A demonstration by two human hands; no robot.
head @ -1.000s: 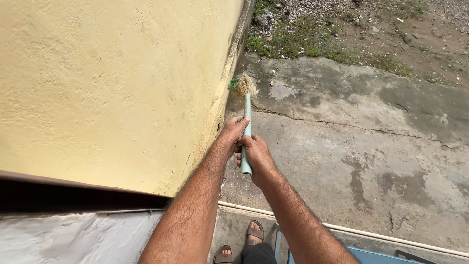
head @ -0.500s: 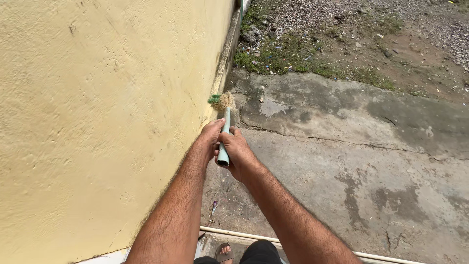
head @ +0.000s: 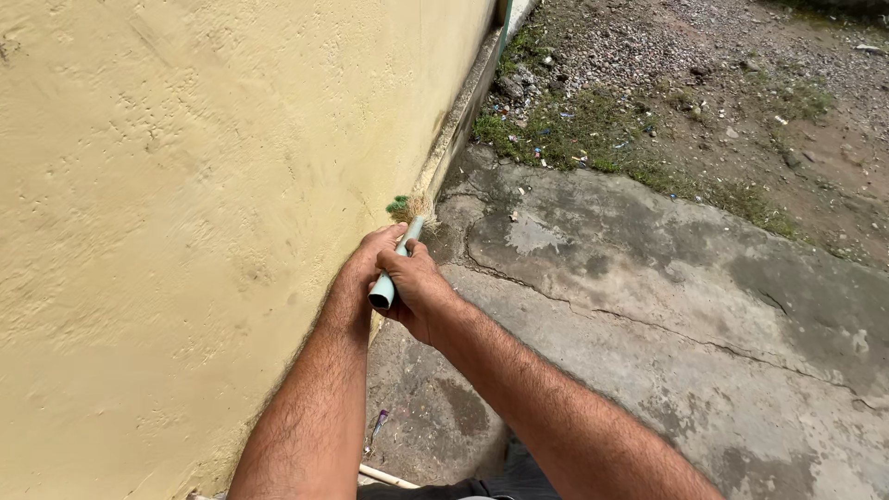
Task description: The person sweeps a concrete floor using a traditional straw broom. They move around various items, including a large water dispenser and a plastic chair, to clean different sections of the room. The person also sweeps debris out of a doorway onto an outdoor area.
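Both of my hands grip a pale green tube handle [head: 408, 231] of a brush. My left hand [head: 363, 268] wraps it from the wall side. My right hand [head: 419, 287] closes around it from the right, near the open tube end. The straw-coloured bristle head [head: 407, 207] with a green binding touches the rough yellow wall [head: 204, 185] low down, close to the ledge at its base.
A cracked, stained concrete slab [head: 648, 306] stretches to the right. Beyond it lie grass, gravel and litter [head: 648, 102]. A light ledge [head: 454, 130] runs along the wall's foot. A thin pale pipe [head: 384, 476] crosses the bottom.
The view has shifted along the wall; the dark gap and grey surface seen at the lower left earlier are gone. Both hands stay clasped on the brush handle, bristles against the wall.
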